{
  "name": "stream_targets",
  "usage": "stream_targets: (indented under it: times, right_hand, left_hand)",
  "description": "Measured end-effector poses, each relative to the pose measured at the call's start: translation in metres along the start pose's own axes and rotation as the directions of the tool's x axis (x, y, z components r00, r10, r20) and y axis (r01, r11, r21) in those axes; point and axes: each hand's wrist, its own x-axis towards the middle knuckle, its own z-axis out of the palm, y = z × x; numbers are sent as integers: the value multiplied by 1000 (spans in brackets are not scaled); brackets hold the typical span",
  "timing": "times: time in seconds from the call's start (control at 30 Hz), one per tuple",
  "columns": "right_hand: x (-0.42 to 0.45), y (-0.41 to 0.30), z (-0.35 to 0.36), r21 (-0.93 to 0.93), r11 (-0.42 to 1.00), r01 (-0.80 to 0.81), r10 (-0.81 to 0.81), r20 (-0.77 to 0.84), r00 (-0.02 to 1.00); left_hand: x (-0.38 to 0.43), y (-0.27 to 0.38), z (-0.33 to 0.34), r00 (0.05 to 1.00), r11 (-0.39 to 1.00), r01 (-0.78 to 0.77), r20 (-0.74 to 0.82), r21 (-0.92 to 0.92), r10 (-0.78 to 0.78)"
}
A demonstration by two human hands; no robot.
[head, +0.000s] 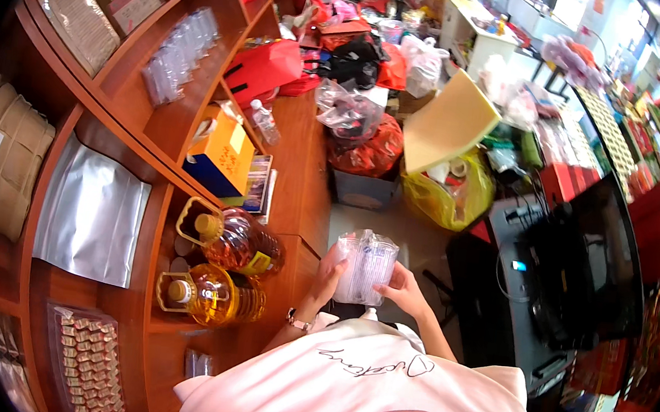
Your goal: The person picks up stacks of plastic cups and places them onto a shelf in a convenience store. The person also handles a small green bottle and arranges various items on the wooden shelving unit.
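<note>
Between my two hands is a clear plastic pack of ribbed, whitish, see-through items, possibly stacked plastic cups, held upright in front of my body. My left hand grips its left side, with the thumb across the front. On the right side, my right hand holds it with the thumb near the lower front. Some fingers of both hands are hidden behind the pack. A bracelet or watch circles my left wrist.
At left, a wooden shelf unit holds two large oil bottles, a silver bag and an orange box. Ahead stand a yellow plastic bag and a grey bin. A black monitor occupies the desk at right.
</note>
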Motion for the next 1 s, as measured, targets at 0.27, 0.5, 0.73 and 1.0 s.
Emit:
stream_targets:
  times: [0.27, 0.5, 0.73, 1.0]
  right_hand:
    - [171, -62, 25, -36, 997, 68, -62, 146, 987]
    - [285, -80, 80, -117, 972, 206, -179, 204, 962]
    - [394, -127, 164, -69, 919, 389, -304, 505, 808]
    - [521, -148, 285, -150, 859, 489, -229, 741, 631]
  left_hand:
    - [103, 39, -76, 943, 998, -49, -331, -25, 38]
    - [144, 95, -124, 651, 694, -39, -508, 719, 564]
    - [159, 113, -158, 384, 506, 159, -525, 848, 759]
    - [224, 160, -223, 259, 415, 502, -590, 759, 765]
